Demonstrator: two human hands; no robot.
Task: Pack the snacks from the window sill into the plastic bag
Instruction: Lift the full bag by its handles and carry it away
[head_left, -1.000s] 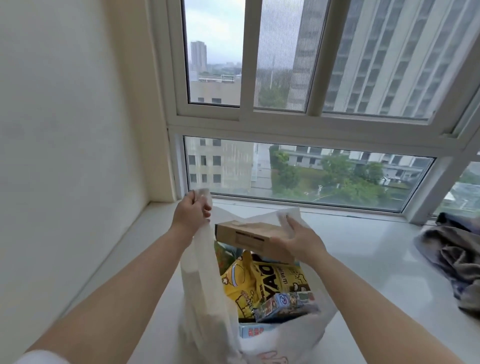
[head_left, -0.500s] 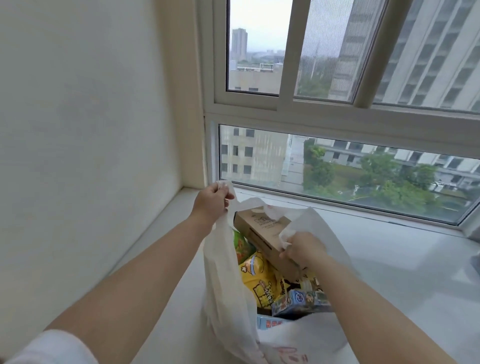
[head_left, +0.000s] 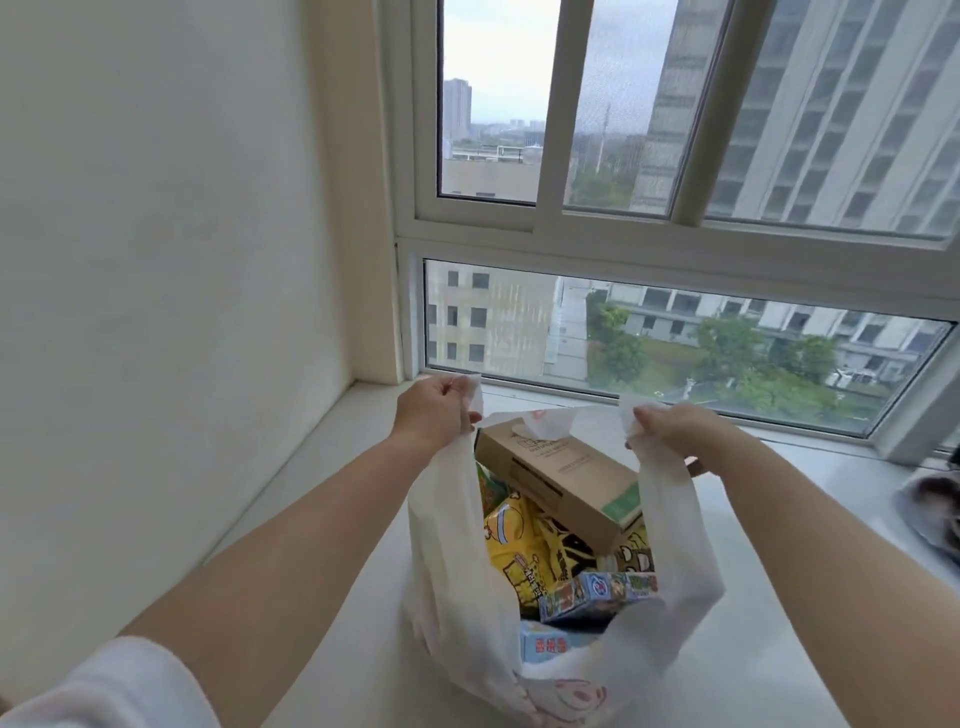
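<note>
Hands (head_left: 434, 413) (head_left: 670, 431) on bag handles (head_left: 662, 499) (spread)

bag on the sill, held open between two hands, snacks inside

the plastic bag (head_left: 452, 561) stands on the window sill (head_left: 332, 519), before the window (head_left: 675, 338) and to the right of the wall (head_left: 156, 260). the left hand (head_left: 434, 415) grips the bag's left handle, the right hand (head_left: 670, 431) grips the right handle, the two well apart with the bag's mouth between them. in the bag, a cardboard box (head_left: 558, 478) lies tilted on top, at the far side, nearest the window. under and in front of it lies a snack packet (head_left: 519, 556), with another packet (head_left: 491, 488) at its left against the bag's wall. nearer the person lie a small box (head_left: 597, 595) and, below it, a second small box (head_left: 550, 642). a bundle of cloth (head_left: 935, 514) lies on the sill far to the right.
</note>
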